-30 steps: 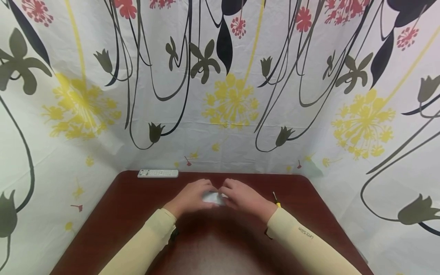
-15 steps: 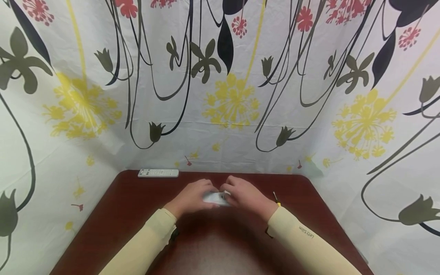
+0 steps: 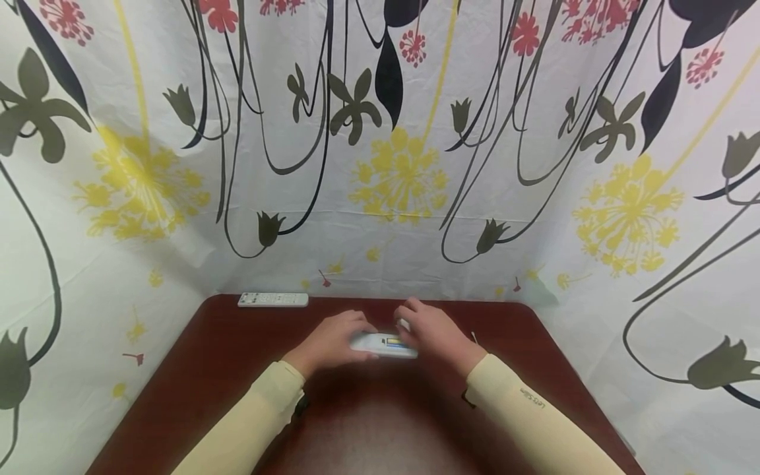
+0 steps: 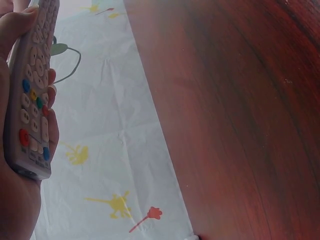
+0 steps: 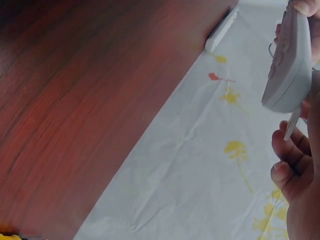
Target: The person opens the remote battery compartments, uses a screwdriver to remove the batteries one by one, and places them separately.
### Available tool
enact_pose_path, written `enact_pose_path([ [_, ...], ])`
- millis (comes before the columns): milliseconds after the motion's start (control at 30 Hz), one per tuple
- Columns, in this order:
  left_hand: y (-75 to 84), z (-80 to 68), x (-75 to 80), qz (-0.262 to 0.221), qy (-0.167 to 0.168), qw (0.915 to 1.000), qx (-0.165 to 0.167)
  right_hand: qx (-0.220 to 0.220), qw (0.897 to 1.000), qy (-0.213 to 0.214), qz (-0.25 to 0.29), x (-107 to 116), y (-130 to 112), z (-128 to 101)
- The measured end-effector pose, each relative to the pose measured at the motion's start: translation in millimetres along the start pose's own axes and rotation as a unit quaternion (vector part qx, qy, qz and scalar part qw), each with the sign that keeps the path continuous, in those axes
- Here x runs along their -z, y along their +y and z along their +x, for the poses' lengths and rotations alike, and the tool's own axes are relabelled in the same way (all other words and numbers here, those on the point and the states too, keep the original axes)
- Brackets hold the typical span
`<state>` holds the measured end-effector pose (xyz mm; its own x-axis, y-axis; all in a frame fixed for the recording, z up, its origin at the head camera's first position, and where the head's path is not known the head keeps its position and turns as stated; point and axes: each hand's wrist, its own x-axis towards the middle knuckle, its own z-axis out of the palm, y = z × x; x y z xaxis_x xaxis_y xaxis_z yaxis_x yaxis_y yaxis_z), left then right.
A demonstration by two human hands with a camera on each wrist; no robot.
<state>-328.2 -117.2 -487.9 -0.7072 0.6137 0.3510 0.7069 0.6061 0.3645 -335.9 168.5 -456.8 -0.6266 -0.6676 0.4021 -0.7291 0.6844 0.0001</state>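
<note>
My left hand (image 3: 335,336) grips a white remote control (image 3: 368,343) above the table, its back toward my head. The left wrist view shows the button side of that remote (image 4: 34,95), with the thumb on one edge and fingers round the other. At the remote's right end the battery compartment (image 3: 393,342) lies uncovered, with blue and yellow showing inside, seemingly batteries. Just above that end, my right hand (image 3: 439,335) pinches the small white battery cover (image 3: 405,324). In the right wrist view the thin cover (image 5: 292,125) appears edge-on between the fingers, close to the remote's end.
Another white remote (image 3: 273,300) lies at the back left edge of the dark red table (image 3: 368,422). A screwdriver (image 3: 474,337) lies to the right, mostly behind my right wrist; its yellow handle (image 5: 9,236) shows in the right wrist view. Flower-patterned cloth (image 3: 404,264) surrounds the table's back and sides.
The right hand has lifted the battery cover off and moved up and right with it, baring the compartment. The left hand keeps its grip on the remote, nearly still.
</note>
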Motion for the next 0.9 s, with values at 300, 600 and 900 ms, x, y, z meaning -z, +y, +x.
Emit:
enact_pose_path([
  [300, 0.6, -0.9, 0.9, -0.003, 0.006, 1.0000, -0.001, -0.066, 0.997, 0.021, -0.020, -4, 26, -4],
  [600, -1.9, -0.8, -1.8, 0.009, -0.004, 0.9999, 0.008, -0.112, 0.993, 0.031, -0.005, -10, 56, -11],
  [900, -2.4, -1.2, -2.2, 0.003, -0.005, 0.9999, 0.013, -0.170, 0.985, 0.003, -0.011, -11, 93, -14],
])
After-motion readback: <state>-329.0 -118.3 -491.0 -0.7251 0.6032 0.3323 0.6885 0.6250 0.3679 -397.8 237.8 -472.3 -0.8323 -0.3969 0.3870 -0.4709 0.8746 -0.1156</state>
